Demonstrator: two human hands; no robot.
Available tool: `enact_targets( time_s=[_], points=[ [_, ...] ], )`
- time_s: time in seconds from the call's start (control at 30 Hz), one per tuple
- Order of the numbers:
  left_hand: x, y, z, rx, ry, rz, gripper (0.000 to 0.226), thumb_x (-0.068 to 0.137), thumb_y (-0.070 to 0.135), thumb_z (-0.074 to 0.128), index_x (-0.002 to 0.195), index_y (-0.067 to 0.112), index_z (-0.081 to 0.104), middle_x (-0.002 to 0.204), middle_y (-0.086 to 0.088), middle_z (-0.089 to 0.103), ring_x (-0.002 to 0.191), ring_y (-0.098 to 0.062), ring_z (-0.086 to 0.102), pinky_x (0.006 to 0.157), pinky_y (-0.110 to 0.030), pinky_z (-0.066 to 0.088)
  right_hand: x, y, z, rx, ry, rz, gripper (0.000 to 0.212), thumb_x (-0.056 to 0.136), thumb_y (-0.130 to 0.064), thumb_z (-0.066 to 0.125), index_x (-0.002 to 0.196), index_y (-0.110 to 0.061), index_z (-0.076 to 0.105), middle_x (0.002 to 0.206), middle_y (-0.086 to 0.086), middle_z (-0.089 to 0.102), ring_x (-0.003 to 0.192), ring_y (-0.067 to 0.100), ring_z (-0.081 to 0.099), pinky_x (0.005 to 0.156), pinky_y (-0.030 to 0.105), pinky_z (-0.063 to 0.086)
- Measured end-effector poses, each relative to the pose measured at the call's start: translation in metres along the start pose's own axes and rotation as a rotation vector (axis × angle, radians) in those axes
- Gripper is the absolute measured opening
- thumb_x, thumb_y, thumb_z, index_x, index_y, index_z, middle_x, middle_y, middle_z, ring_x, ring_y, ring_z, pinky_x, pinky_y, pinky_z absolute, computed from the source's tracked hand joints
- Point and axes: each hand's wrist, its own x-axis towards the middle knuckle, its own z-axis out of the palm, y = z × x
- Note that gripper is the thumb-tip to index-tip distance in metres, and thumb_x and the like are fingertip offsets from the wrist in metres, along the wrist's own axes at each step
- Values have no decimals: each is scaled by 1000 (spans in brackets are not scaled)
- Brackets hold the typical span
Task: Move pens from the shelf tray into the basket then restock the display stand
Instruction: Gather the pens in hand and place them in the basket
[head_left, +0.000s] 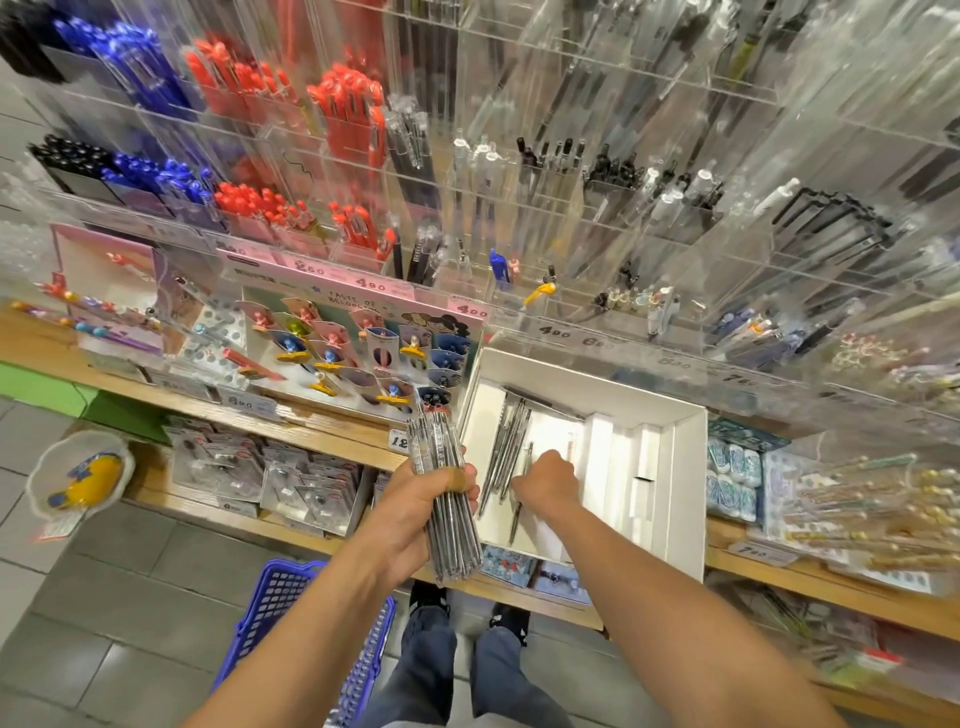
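Head view, looking down: the left hand is clenched round a thick bundle of clear pens, its grip closed about their middle, and holds them upright just at 9 o'clock of the white shelf tray. The right hand reaches into the tray with its fingers curled over a single pen; whether they have actually pinched it I cannot tell, since the knuckles hide the fingertips. Four or five slim pens more lie side by side in the tray's 9 o'clock half, while white card dividers stand toward 3 o'clock with no pens that I can make out between them. These pens look light, stiff and smooth-barrelled, so a loose bundle could fan out or slide; taking them near the middle, as the left hand does, should keep them together, and the strays on the tray floor are probably best pinched at one end and tipped up. A blue plastic basket stands on the floor tiles at 7 o'clock, beside the person's feet; what it holds is not visible. At 12 o'clock rises the clear acrylic display stand, its slots filled with blue, red, black and transparent pens, a few near the bottom row seeming sparse.
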Motion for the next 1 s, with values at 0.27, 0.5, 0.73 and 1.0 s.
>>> enact_targets(
  time_s=[0.27, 0.5, 0.73, 1.0],
  points=[
    [-5, 1, -3, -7, 5, -2, 47, 75, -7, 71, 120, -2, 55, 78, -11, 65, 72, -22, 64, 70, -35, 55, -21, 2, -25, 283, -46, -84, 6, 82, -15, 63, 77, -13, 59, 72, 2, 56, 66, 20, 56, 59, 27, 42],
    [-6, 3, 4, 0, -16, 9, 37, 72, -2, 74, 107, -3, 62, 78, -13, 71, 68, -22, 69, 62, -33, 58, -100, -19, -70, 698, -240, -347, 21, 85, -18, 73, 103, -27, 68, 96, -3, 71, 72, 8, 69, 64, 18, 53],
    [-6, 2, 11, -22, -85, -11, 48, 82, 13, 71, 121, -14, 59, 120, -35, 62, 109, -43, 64, 81, -45, 58, -134, -34, -66, 748, -189, -420, 22, 80, -34, 79, 98, -26, 70, 89, -3, 72, 73, 7, 68, 67, 23, 56],
    [-3, -2, 14, -101, -228, -49, 29, 65, 16, 87, 88, 1, 77, 116, -37, 63, 109, -44, 65, 84, -45, 59, -135, -31, -55, 639, -112, -459, 17, 80, -21, 79, 94, -20, 72, 72, -10, 63, 63, 2, 57, 66, 20, 53]
  ],
)
